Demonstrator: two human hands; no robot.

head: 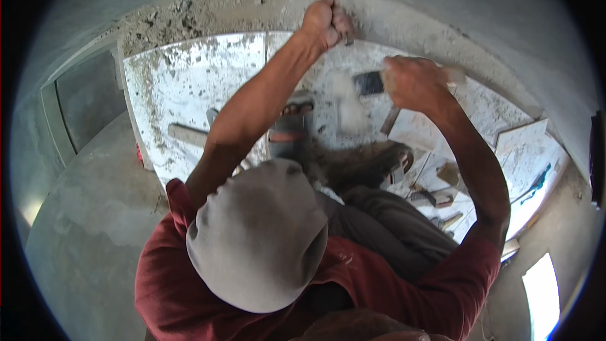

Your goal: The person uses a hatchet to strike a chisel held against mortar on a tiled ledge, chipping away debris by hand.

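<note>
Near the base of the wall, my left hand [329, 21] is closed around a thin metal tool, probably a chisel; its butt end [349, 41] shows below the fist. My right hand [416, 80] grips a hammer by its handle. Motion blurs the hammer head [350, 102], which is apart from the tool's butt end. Both hands are over the edge between the white floor tiles [199, 80] and a strip of rough, broken mortar [208, 14]. The tip of the left-hand tool is hard to make out.
Loose rubble [163, 23] lies along the wall. A flat bar [187, 133] rests on the dusty tiles. My sandalled foot [298, 106] stands between the arms. Cut tile pieces [521, 135] and small tools [433, 197] lie at right. A grey cap [260, 237] blocks part of the view.
</note>
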